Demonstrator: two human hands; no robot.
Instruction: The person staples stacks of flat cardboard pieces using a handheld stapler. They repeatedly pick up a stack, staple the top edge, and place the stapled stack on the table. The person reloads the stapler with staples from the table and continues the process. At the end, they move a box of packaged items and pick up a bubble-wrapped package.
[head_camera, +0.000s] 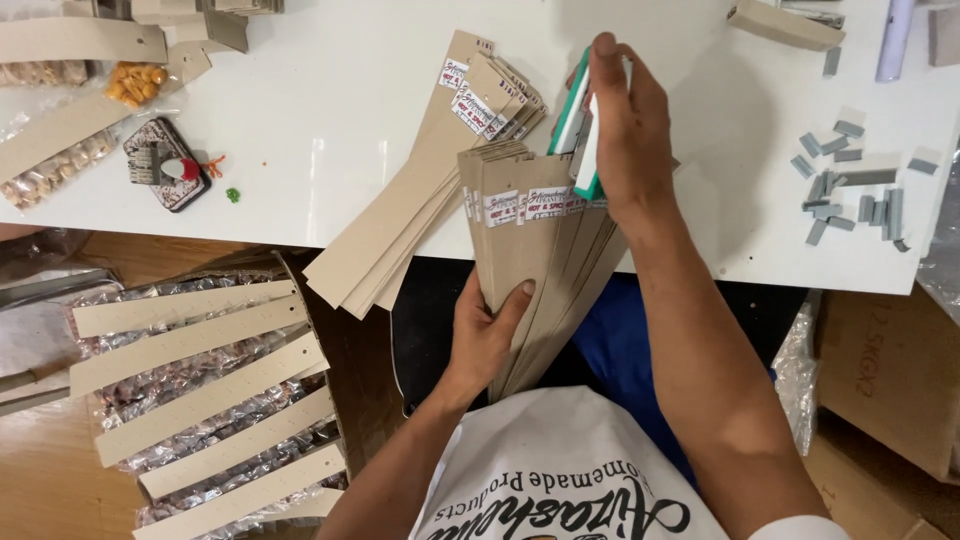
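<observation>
At frame centre, the left hand (487, 335) is pinching a fanned strip stack (535, 250) over the bench (330, 110) edge; the right hand (625, 130) is gripping a green-white stapler (582, 120) at its labelled top. Keeping the edges aligned seems wise.

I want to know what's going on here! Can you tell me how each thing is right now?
Left hand: gripping the card strips from below.
Right hand: pressing the stapler.
Stapler: green and white, clamped on the strips' top.
Held card strips: fanned, labelled ends up.
Second strip pile: lying on the white table.
Staple bars: scattered loose.
</observation>
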